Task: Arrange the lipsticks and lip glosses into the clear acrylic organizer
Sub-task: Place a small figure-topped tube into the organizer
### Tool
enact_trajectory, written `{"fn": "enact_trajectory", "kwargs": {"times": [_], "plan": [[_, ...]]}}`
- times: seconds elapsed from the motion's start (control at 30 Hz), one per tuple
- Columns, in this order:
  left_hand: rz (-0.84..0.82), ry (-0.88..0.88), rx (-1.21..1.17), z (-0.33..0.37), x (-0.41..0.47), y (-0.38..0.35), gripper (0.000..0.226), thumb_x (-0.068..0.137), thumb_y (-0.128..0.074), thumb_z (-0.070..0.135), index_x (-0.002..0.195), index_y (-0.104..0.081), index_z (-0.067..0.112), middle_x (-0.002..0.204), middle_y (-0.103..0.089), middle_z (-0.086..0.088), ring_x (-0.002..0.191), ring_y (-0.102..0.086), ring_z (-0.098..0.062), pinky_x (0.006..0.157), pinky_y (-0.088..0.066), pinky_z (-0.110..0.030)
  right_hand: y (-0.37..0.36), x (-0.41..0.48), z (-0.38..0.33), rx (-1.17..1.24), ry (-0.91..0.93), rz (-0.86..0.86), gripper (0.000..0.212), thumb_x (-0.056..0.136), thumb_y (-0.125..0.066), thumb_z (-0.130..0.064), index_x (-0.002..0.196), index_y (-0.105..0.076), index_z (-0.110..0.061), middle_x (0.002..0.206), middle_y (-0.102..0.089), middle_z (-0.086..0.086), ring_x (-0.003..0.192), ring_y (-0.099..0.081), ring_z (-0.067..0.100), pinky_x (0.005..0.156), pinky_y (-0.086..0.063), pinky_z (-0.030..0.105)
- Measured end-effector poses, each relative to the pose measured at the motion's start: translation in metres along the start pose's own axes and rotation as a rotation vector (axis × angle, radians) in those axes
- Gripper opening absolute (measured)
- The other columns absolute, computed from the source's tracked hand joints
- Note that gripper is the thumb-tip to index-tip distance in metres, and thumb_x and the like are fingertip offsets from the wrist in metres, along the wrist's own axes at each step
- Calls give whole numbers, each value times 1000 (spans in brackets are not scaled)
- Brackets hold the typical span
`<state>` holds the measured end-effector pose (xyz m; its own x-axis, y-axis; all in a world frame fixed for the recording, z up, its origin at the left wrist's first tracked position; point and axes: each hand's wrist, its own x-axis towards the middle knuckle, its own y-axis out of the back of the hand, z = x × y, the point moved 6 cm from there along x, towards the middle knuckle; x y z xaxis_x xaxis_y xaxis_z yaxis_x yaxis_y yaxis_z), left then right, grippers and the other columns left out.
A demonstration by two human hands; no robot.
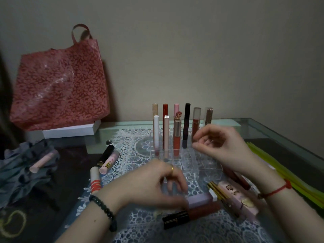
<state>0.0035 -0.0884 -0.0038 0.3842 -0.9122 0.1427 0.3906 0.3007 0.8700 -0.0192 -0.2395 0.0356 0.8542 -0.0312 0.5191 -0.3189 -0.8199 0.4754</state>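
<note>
Nearest the camera, the left hand, wearing a dark bead bracelet and a gold ring, is reaching down just in front of the clear acrylic grid organizer. Its fingers are curling over a pale lilac square-sided lip gloss tube, but motion blur is hiding whether they are clamping it; I cannot tell. The right hand, with a red string at the wrist, is hovering over the organizer's right side, its fingers loosely curled and slightly apart, holding nothing.

Nine tubes are already standing upright in the organizer's rear two rows, while the front cells are looking vacant. More pieces are lying on the white lace mat: a dark gold-banded lipstick and a pink printed tube in front of the organizer, and a black tube to its left.

The step in hand appears to be collecting the next tube. The next move likely calls for standing it upright and lowering it into a free cell without knocking its neighbours.
</note>
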Motion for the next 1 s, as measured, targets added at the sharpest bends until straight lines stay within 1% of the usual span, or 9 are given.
{"fn": "enact_trajectory", "kwargs": {"times": [0.07,0.17,0.3,0.53,0.67,0.73,0.8,0.93,1.0], "plan": [[-102,11,60,-1,3,-10,26,75,-66,44,98,-62,34,85,-61,22,75,-57,1,64,-46,-15,-9,-5,0,-12,2,-78,11,71,-71,-21,78,-66,-27,75,-64,1,65,-60,13,61,-53,19],[-164,66,-15,-6,2,-13,27,77,-67,40,103,-59,35,88,-61,19,69,-57,1,64,-48,-16,-18,-7,3,-32,-20,-138,11,72,-71,-24,80,-66,-29,73,-64,2,66,-60,19,61,-53,26],[-207,96,-81,-8,-1,-14,30,77,-68,32,106,-59,35,93,-63,11,68,-59,0,65,-50,-18,-30,-11,3,-45,-39,-252,13,72,-70,-32,85,-66,-29,71,-61,-7,61,-56,2,58,-48,18],[-169,117,-64,-11,0,-10,31,75,-66,27,105,-62,34,76,-62,14,67,-59,5,64,-48,-11,-45,-17,0,-57,-85,-421,17,73,-71,-30,89,-65,-29,72,-59,-8,61,-53,-2,60,-48,17],[-43,110,-62,-13,-1,-3,22,74,-64,27,93,-60,38,68,-64,11,63,-62,-7,62,-54,-28,-47,-19,-1,-108,-90,-477,21,71,-71,-34,90,-65,-28,75,-61,-7,64,-55,-2,62,-50,19],[51,62,-67,-11,-1,6,21,73,-63,28,94,-62,33,66,-62,16,59,-58,-4,57,-49,-22,-47,-19,-2,-163,-73,-487,21,69,-71,-39,88,-63,-34,79,-62,-8,68,-57,0,67,-54,24],[143,16,-88,-11,-2,16,22,72,-63,31,93,-64,32,76,-67,16,67,-62,-5,62,-50,-24,-47,-18,-3,-188,-69,-485,23,67,-70,-43,87,-61,-38,81,-62,-9,71,-58,2,69,-55,26],[351,-61,-175,-10,-8,36,18,71,-67,30,87,-62,33,80,-66,15,72,-63,-5,64,-47,-16,-45,-17,-4,-184,-47,-485,26,65,-70,-46,87,-60,-39,81,-61,-12,71,-55,-4,64,-47,14],[449,-87,-213,-9,-10,42,16,70,-68,29,85,-62,30,79,-66,12,72,-64,-8,63,-47,-16,-46,-17,-4,-223,-27,-474,28,65,-70,-46,89,-60,-35,85,-61,-10,77,-56,-1,69,-49,17]]}}
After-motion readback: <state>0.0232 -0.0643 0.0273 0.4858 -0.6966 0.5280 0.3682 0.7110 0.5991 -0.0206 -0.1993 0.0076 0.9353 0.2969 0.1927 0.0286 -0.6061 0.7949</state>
